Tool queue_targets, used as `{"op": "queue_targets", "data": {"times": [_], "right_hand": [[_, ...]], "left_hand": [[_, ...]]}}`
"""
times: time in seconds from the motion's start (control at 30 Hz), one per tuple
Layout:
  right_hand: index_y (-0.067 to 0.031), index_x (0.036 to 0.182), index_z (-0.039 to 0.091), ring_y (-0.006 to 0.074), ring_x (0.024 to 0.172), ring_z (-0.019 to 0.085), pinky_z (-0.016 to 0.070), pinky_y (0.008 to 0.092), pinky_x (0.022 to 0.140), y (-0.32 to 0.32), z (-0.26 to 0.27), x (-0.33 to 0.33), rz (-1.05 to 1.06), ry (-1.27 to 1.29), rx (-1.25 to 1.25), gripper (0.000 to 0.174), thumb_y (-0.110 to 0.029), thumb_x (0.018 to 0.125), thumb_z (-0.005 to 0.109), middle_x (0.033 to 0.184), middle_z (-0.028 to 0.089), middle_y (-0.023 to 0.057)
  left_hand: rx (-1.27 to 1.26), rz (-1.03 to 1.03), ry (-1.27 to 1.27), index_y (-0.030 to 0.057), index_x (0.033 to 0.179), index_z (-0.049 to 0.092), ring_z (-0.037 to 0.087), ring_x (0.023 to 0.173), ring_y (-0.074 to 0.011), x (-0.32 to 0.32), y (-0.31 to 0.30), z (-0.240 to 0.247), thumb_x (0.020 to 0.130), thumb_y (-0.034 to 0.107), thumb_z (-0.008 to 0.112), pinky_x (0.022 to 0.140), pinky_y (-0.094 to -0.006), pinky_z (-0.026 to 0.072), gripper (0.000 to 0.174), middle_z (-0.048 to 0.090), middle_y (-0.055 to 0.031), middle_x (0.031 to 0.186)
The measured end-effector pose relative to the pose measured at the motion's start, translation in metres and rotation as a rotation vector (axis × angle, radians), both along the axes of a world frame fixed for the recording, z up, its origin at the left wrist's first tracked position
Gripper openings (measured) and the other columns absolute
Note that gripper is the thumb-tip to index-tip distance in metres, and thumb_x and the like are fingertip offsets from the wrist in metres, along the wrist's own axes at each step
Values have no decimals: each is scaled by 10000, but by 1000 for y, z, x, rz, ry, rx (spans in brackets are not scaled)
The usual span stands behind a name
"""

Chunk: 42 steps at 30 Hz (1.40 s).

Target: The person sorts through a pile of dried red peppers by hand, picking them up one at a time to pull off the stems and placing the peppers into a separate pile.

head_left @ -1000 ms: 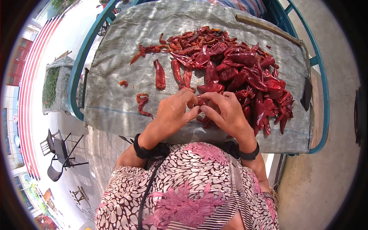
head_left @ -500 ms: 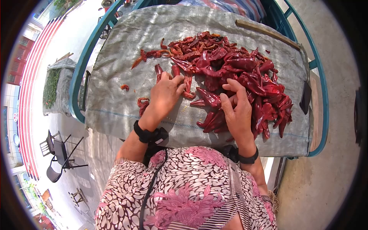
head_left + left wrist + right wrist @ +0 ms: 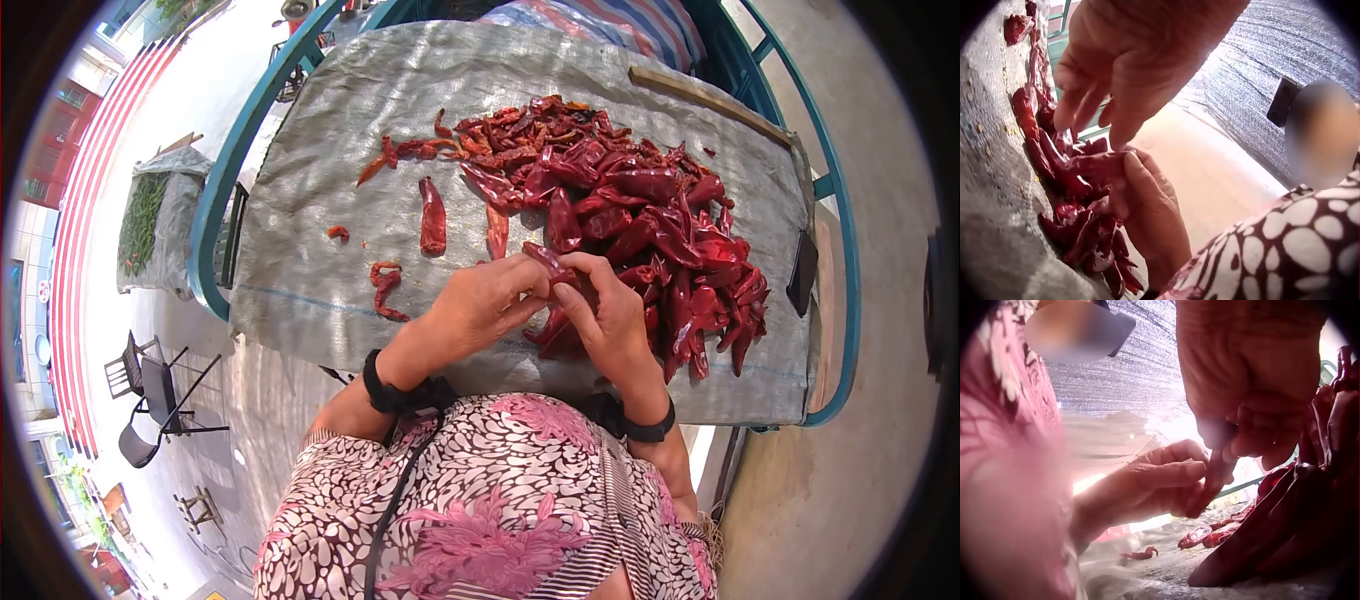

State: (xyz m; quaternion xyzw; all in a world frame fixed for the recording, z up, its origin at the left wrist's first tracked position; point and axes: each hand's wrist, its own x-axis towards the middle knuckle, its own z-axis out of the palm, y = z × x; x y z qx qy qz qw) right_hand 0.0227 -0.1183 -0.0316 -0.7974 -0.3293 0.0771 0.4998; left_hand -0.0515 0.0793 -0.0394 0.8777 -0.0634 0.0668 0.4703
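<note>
My right hand (image 3: 612, 322) pinches a dark red chili pepper (image 3: 545, 262) between thumb and fingers, its free end pointing away from my body. Close beside it, at the near end, is my left hand (image 3: 490, 305), its fingers bent loosely. In the left wrist view, the left hand (image 3: 1129, 69) hangs over the pepper (image 3: 1094, 165) with a gap between thumb and fingers; the thumb tip is right at the end under the right thumb. In the right wrist view, the left fingertips overlap the pepper's side. A large pile of glossy red peppers (image 3: 650, 235) lies just beyond the right hand.
Smaller wrinkled peppers (image 3: 540, 130) lie at the pile's far side. Left of it are a single pepper (image 3: 432, 218) and a curled one (image 3: 386, 290) on the grey woven sheet (image 3: 320, 185). A wooden strip (image 3: 705, 105), a dark flat object (image 3: 802, 272) and blue-green rails (image 3: 848, 290) edge the surface.
The hands were together, then moved apart, the left reaching toward the loose peppers and the right toward the pile. Now they meet again, with a pepper in the right hand.
</note>
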Motion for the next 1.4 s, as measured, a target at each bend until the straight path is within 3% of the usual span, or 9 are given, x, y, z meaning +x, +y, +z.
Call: {"op": "queue_targets", "data": {"times": [0.33,0.43,0.53,0.63,0.77,1.03,1.13,1.23,1.4], "right_hand": [[-69,1316,606,196,755,707,547,316,700,-1,4,-3,-69,147,32,350,-107,977,685,957,710,117],[-79,1375,575,154,699,668,533,295,658,-3,-1,-2,-106,192,78,420,-112,973,693,918,690,86],[-120,1406,560,134,654,631,514,284,612,-3,0,-1,-51,52,-1,508,-126,930,738,882,658,56],[-162,1382,582,155,637,621,513,308,590,2,7,-4,111,-33,-30,560,-132,862,787,886,655,41],[-175,1253,636,246,662,658,519,371,581,8,-7,-1,182,-378,-56,485,-146,803,813,861,643,47],[-125,1172,656,289,732,679,537,395,624,5,1,-1,72,-284,-118,337,-109,851,758,914,646,91],[-110,1155,666,296,745,680,546,393,650,5,-4,-1,-10,-264,-73,295,-78,869,731,961,652,103],[-94,1145,674,299,750,677,545,382,664,0,-3,3,-83,-214,-19,265,-29,890,695,990,655,113],[-80,1171,680,274,813,677,541,349,701,-8,5,9,-107,-169,6,282,27,912,653,1058,662,121]], "left_hand": [[602,743,183,97,1372,518,679,940,-393,16,55,-33,910,185,712,812,-493,544,509,617,-179,1108],[478,697,42,86,1406,485,694,845,-342,16,62,-36,911,140,692,734,-450,555,539,623,-181,1038],[-182,536,131,84,1420,481,663,699,-231,8,41,-11,914,105,680,657,-381,537,544,630,-124,845],[-335,392,114,78,1360,510,601,634,-140,11,9,-22,954,82,644,592,-310,492,428,600,-62,721],[-526,121,355,49,1288,525,629,735,-85,14,-3,-19,1045,142,565,598,-242,535,263,628,-21,897],[-817,10,330,26,1242,544,657,787,-103,27,0,-18,1080,162,525,661,-257,562,213,642,-48,996],[-652,96,379,23,1238,571,657,815,-121,28,3,-1,1047,111,562,688,-272,551,211,645,-76,1047],[24,345,-220,39,1203,599,657,793,-196,47,17,-19,973,23,583,656,-350,534,231,635,-111,1086],[608,494,-202,126,1313,648,513,1238,-391,59,35,-43,872,38,679,1026,-478,437,451,519,-176,1397]]}}
